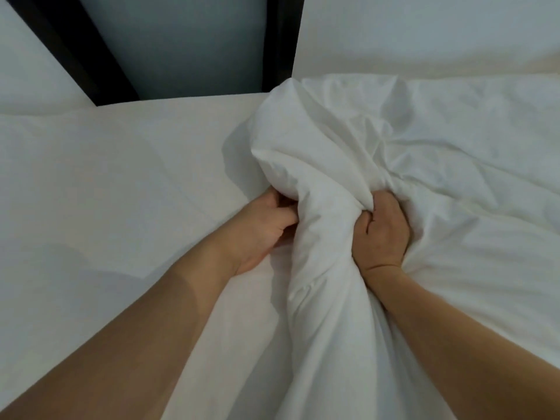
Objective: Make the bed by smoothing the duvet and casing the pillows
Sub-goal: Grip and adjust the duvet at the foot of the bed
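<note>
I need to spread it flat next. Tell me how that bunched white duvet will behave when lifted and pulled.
The duvet probably stays floppy: it folds and creases deeply where the left hand and right hand grip it. It looks puffy, so likely light for its bulk. It should slide easily over the smooth sheet.

A bunched duvet (378, 140) is heaped on the right half of the bed (106, 183), gathered between the left hand (260, 228) and the right hand (381, 231); a dark-framed panel (188, 47) stands behind the bed's far edge.
</note>
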A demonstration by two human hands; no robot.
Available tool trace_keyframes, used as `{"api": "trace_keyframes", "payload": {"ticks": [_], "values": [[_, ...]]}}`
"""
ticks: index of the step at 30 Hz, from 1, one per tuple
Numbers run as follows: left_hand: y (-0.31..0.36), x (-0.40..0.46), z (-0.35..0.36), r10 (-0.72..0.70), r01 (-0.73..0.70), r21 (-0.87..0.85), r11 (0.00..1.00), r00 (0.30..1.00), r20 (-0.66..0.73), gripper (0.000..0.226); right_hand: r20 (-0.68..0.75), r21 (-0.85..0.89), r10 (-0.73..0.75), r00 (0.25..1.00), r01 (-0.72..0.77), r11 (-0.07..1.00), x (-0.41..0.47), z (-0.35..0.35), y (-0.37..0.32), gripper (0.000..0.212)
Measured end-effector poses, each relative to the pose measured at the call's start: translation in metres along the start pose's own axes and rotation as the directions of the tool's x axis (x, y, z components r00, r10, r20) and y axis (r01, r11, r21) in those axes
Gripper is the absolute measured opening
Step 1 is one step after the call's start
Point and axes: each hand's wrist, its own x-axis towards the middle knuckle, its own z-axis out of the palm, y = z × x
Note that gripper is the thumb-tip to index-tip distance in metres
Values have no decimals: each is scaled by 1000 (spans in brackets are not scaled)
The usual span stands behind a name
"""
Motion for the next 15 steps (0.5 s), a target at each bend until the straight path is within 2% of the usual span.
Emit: {"api": "trace_keyframes", "payload": {"ticks": [3, 6, 8, 10, 12, 13, 14, 15], "values": [[-8, 13, -9, 26, -28, -63, 998, 999, -26, 52, -5, -42, -40, 999, 40, 998, 1, 7, 0, 29], [-9, 23, -3, -16, 31, -127, 991, 994, 112, 40, -8, -99, -46, 999, 45, 994, 1, 11, 7, 26], [-7, 20, 18, -38, 46, -66, 997, 992, 119, 35, 53, -137, -53, 997, 59, 989, -4, 5, 1, 29], [0, 3, 40, 17, -18, -36, 999, 1000, -9, 35, 102, -81, 0, 995, 9, 997, -7, -14, -15, 34], [17, -24, 38, 66, -85, -90, 992, 977, -202, 31, 131, 42, 154, 979, -161, 986, -1, -50, -38, 33], [32, -39, 28, 74, -118, -121, 986, 945, -318, 27, 94, 78, 203, 975, -211, 974, 7, -71, -48, 35], [50, -51, 15, 127, -186, -80, 979, 874, -469, 24, 47, 98, 231, 972, -234, 967, 17, -88, -54, 34], [74, -61, 1, 239, -228, 94, 969, 769, -593, 25, 33, 78, 241, 970, -243, 967, 27, -99, -59, 29]]}}
